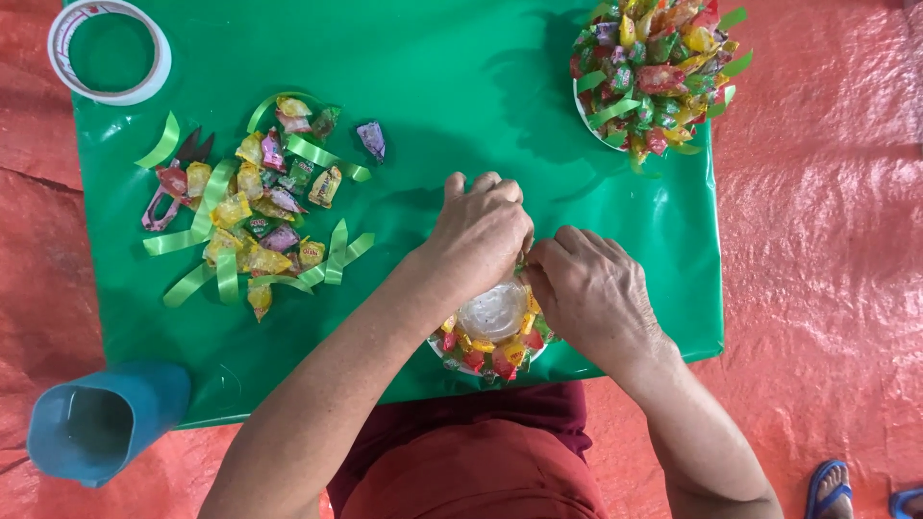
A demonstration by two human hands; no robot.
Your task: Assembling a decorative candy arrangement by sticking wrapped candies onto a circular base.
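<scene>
My left hand (478, 229) and my right hand (588, 288) meet over a small round candy arrangement (490, 338) with a clear plastic centre, at the near edge of the green sheet (452, 86). Both hands have their fingers curled and pinched at its far rim. Wrapped candies in red, yellow and green ring the piece. What the fingertips pinch is hidden.
A heap of loose wrapped candies (261, 207) and green ribbon strips (221, 274) lies at left, with scissors (173, 178) beside it. A tape roll (111, 50) sits far left, a finished candy bouquet (654, 67) far right, a blue jug (101, 423) near left. Orange tarp (827, 240) surrounds everything.
</scene>
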